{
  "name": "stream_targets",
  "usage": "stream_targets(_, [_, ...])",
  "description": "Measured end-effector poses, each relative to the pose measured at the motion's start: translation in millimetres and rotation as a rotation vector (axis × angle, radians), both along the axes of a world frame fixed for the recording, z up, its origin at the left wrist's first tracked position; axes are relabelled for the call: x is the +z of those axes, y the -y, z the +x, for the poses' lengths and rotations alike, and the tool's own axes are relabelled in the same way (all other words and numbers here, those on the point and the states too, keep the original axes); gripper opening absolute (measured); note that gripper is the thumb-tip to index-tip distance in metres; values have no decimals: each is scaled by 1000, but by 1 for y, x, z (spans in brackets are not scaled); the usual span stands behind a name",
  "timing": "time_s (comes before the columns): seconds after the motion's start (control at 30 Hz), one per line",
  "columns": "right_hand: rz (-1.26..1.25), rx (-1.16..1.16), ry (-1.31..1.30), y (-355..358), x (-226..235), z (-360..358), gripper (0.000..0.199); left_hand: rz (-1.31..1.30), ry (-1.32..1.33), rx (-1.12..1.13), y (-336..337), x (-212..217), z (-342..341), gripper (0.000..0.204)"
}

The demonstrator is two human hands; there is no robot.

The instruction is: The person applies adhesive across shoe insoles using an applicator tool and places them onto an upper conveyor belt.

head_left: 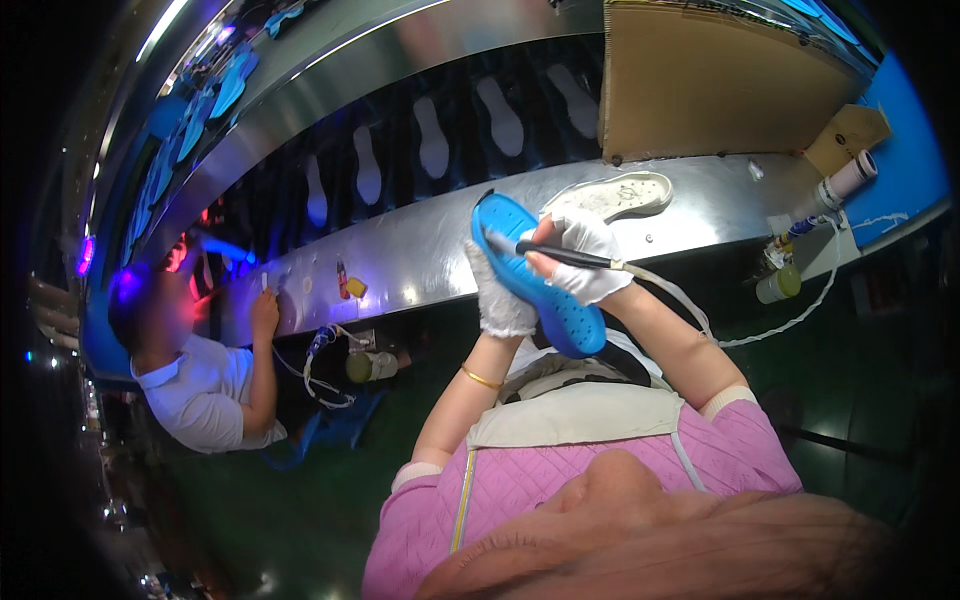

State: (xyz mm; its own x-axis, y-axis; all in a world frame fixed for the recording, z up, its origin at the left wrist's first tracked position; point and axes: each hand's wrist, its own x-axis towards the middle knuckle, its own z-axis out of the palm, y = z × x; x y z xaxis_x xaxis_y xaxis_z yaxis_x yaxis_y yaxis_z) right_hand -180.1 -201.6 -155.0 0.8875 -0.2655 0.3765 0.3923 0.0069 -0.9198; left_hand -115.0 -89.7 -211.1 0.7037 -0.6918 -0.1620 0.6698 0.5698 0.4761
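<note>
Brown hair [720,545] fills the bottom of my head view, then a quilted pink top [735,450] and a cream apron [580,415]. Writing: I see dark marks along the top edge of the big cardboard sheet [720,90] and a small dark mark on the cardboard flap [845,140] — too small for me to read.

Materials: smooth blue shoe sole [572,322], dotted with small holes, held tilted in front of the brushed-metal worktop [430,265]. A white sole [640,193] lies on the metal, just beyond the right hand. Pale sole-shaped pieces [432,140] line up behind.

Pose: left grip [503,300], white-gloved, is clamped on the blue sole's left edge, bracelet [482,378] on that forearm. Right grip [578,255], white glove with bare fingertips, is pinched on a black pen-like tool [570,257] — pale tip over the sole's upper part, white hose [680,298] trailing right.
</note>
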Motion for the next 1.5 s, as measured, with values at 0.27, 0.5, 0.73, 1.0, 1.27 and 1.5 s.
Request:
stream_targets(0.27, [-220, -35, 47, -8, -18, -9, 16, 96, 49, 28, -20, 1, 9, 72])
stream_targets(0.5, [-319, -134, 146, -4, -27, -18, 16, 141, 25, 14, -25, 14, 14, 74])
stream_targets(0.73, [189, 148, -340, 12, -39, -43, 10, 79, 164, -222, -40, 15, -9, 76])
stream_targets(1.0, [372, 172, -346, 18, -40, -39, 10, 343, 207, -282, -19, 11, 4, 94])
stream_targets(1.27, [-163, 76, -43, 13, -26, -21, 10, -177, 59, -175, -4, -3, 38, 105])
stream_targets(1.5, [-80, -12, -17, 7, -27, -16, 12, -244, 216, 82, 4, 3, 64, 105])
